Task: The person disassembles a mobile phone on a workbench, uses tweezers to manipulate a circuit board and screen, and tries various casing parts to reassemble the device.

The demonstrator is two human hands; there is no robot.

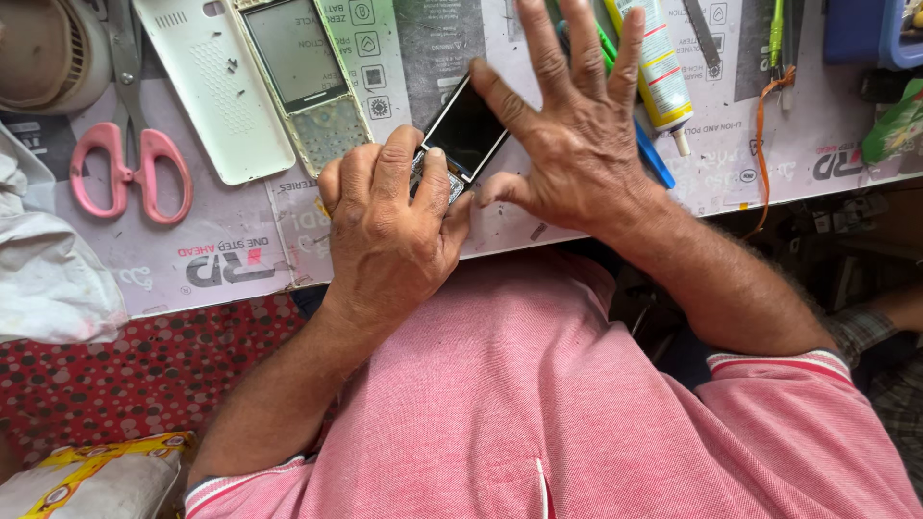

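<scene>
A small phone with a dark screen (468, 125) lies tilted on the printed work mat (231, 259) at the bench edge. My left hand (385, 231) is curled over the phone's lower keypad end and grips it between thumb and fingers. My right hand (577, 135) hovers over the phone's right side with its fingers spread wide. Its thumb tip rests near the phone's lower edge, and it holds nothing. The lower part of the phone is hidden under my left fingers.
A white phone back cover (216, 86) and a phone front frame with keypad (308, 77) lie at the upper left, beside pink-handled scissors (130, 163). A glue tube (659, 67), a blue tool (654, 159) and an orange cord (761, 125) lie at the right. A white cloth (48, 259) sits far left.
</scene>
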